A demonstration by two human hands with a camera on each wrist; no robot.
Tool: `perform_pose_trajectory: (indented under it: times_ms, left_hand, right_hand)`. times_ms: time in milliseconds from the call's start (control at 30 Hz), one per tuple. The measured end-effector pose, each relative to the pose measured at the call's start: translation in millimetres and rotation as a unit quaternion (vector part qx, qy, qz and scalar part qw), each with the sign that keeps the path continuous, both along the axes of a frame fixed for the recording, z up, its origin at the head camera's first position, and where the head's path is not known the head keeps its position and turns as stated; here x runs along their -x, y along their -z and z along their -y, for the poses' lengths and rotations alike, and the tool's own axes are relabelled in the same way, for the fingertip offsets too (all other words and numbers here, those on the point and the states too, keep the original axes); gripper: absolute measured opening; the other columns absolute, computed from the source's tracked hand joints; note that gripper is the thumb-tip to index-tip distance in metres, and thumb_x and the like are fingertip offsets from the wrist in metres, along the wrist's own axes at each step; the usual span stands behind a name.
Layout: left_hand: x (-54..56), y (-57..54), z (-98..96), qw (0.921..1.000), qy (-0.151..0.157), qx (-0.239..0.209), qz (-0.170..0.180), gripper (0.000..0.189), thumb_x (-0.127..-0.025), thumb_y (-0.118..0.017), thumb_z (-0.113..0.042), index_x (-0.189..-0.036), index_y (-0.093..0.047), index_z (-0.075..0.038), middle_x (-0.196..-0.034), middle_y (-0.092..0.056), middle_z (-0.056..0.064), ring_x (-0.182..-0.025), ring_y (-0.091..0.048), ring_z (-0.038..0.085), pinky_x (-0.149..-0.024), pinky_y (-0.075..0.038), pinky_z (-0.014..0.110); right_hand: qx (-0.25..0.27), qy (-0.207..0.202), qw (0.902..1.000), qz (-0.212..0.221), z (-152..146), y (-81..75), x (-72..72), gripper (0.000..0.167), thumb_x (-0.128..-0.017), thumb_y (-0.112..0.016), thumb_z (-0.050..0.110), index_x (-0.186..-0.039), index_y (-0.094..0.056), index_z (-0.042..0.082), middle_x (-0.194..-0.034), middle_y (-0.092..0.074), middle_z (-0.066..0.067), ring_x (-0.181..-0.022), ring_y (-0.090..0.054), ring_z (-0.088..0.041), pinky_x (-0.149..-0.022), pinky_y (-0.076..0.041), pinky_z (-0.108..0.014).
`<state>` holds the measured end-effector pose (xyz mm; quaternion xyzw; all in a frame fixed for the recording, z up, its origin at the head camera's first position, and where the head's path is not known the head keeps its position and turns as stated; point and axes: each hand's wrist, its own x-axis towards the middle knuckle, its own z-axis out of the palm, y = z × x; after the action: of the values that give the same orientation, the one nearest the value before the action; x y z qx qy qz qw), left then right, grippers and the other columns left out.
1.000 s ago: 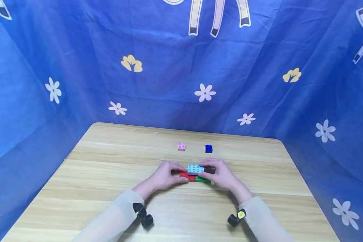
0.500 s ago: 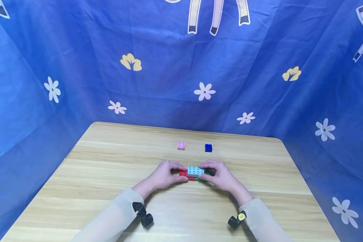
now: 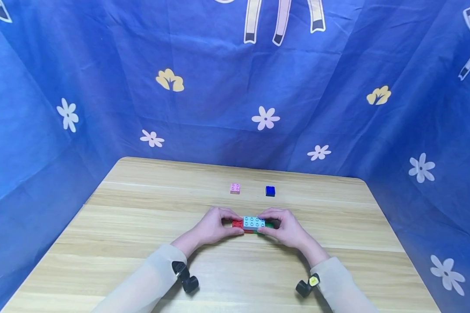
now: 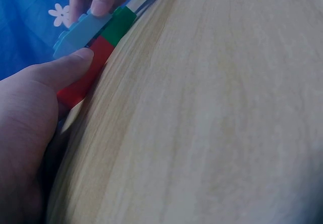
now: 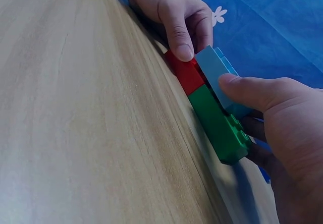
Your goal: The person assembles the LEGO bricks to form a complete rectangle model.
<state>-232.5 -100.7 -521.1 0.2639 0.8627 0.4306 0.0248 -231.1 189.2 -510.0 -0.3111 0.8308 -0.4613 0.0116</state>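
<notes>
A red toy building brick [image 4: 91, 80] and a green one [image 5: 214, 123] lie end to end on the wooden table. Over their joint sits a light blue eight-stud brick [image 3: 253, 223], with a thin dark gap under it in the right wrist view. My left hand [image 3: 212, 227] pinches the red brick at its left end, thumb on the near side and fingers behind. With thumb in front and fingers behind, my right hand [image 3: 286, 226] grips the light blue brick by its right part. Some of the green brick is hidden by that hand in the head view.
Farther back on the table [image 3: 160, 195] lie a small pink brick [image 3: 235, 188] and a dark blue brick [image 3: 270, 191]. A blue patterned cloth [image 3: 219, 100] hangs behind the table and along both sides.
The light blue brick has come down and slightly nearer, held by the right hand, and now covers more of the red and green bricks. The left hand stays on the red brick.
</notes>
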Motion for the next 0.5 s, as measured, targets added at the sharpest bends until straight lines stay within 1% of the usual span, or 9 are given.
perform_pose_trajectory:
  times_ms: [133,267,400,500]
  left_hand:
    - [-0.2,0.2,0.1,1.0,-0.004,0.005,0.002,0.041,-0.085,-0.091,-0.043,-0.117,-0.082,-0.019,-0.108,-0.076,-0.015,-0.105,-0.068,0.007,-0.098,-0.053,0.036]
    - [-0.7,-1.1,0.0,1.0,-0.005,0.008,0.003,0.041,-0.085,-0.091,-0.043,-0.117,-0.082,-0.019,-0.109,-0.076,-0.013,-0.106,-0.068,0.009,-0.1,-0.052,0.037]
    - [-0.9,-3.5,-1.0,0.9999,-0.001,0.012,0.001,0.043,-0.084,-0.092,-0.041,-0.118,-0.081,-0.018,-0.109,-0.076,-0.011,-0.106,-0.069,0.009,-0.1,-0.052,0.037]
    - [-0.9,-5.5,-2.8,0.9999,0.005,0.01,0.004,0.048,-0.084,-0.092,-0.04,-0.122,-0.079,-0.016,-0.112,-0.076,-0.009,-0.107,-0.068,0.01,-0.1,-0.053,0.037]
  right_hand:
    - [-0.008,0.002,1.0,-0.004,-0.4,-0.4,-0.4,0.032,-0.089,-0.089,0.023,-0.119,-0.08,0.018,-0.117,-0.073,0.014,-0.112,-0.068,-0.012,-0.099,-0.054,-0.036]
    - [-0.017,0.002,0.9997,-0.017,-0.2,-0.8,-0.9,0.032,-0.089,-0.089,0.024,-0.119,-0.08,0.018,-0.117,-0.073,0.013,-0.111,-0.068,-0.012,-0.098,-0.055,-0.037]
    - [-0.025,0.004,0.9994,-0.022,0.5,-1.3,-1.5,0.032,-0.09,-0.089,0.026,-0.119,-0.08,0.017,-0.117,-0.074,0.012,-0.11,-0.068,-0.012,-0.097,-0.056,-0.037]
    - [-0.031,0.007,0.9994,-0.017,0.4,-1.6,-1.3,0.032,-0.089,-0.089,0.027,-0.119,-0.08,0.017,-0.116,-0.074,0.014,-0.109,-0.068,-0.011,-0.097,-0.055,-0.036]
